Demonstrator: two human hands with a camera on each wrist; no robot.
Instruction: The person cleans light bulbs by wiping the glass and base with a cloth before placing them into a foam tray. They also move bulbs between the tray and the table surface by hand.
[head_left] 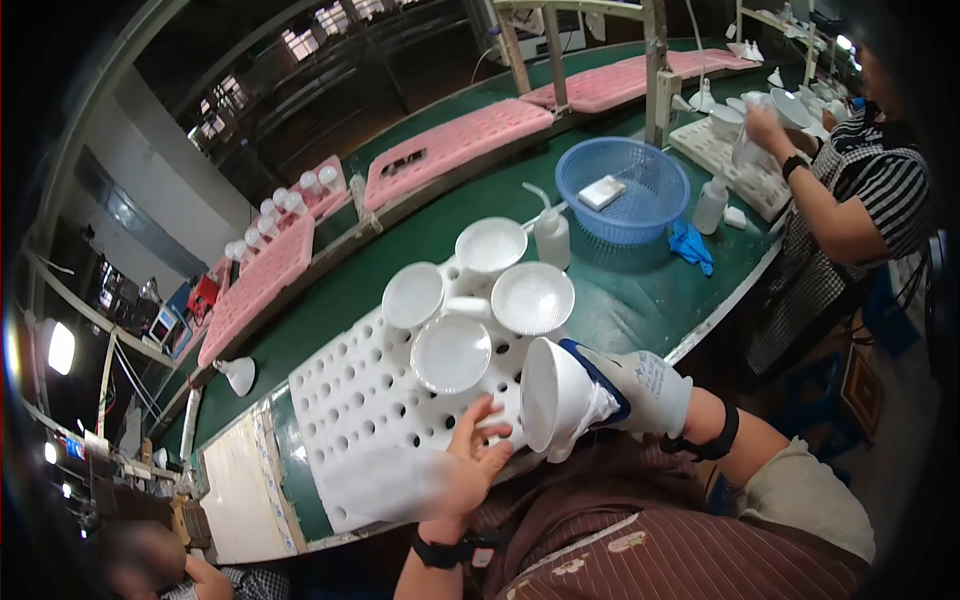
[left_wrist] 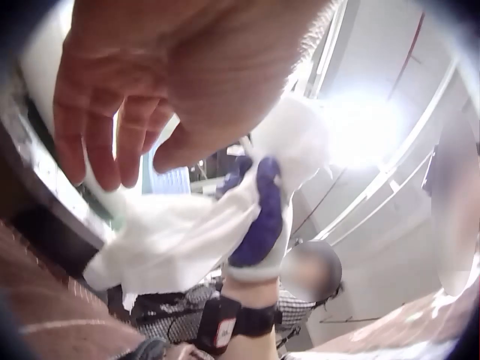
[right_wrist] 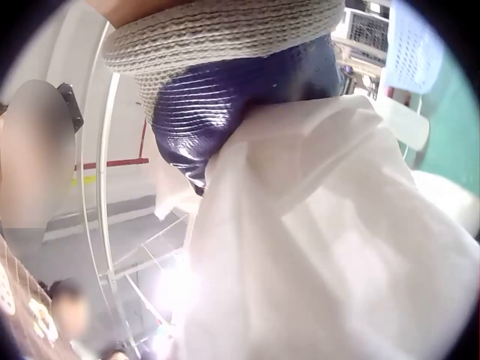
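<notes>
My right hand (head_left: 640, 390), in a grey knitted glove with a blue coated palm, grips a white cone-shaped lamp bulb (head_left: 552, 395) through a white cloth (right_wrist: 315, 232). The bulb's round face is turned left. My bare left hand (head_left: 468, 475) is beside it, palm toward the bulb, fingers loosely bent and apart with nothing in them. In the left wrist view the cloth (left_wrist: 172, 244) hangs below that hand. Several similar bulbs, one of them a round white bulb (head_left: 450, 355), stand face up in a white perforated tray (head_left: 345, 400) beyond my hands.
Behind the tray stand a squeeze bottle (head_left: 553, 240) and a blue basket (head_left: 625, 225) holding a white block. A blue glove (head_left: 690, 247) lies to the right. Pink perforated trays (head_left: 450, 150) line the raised shelf. Another person (head_left: 840, 215) works at the right.
</notes>
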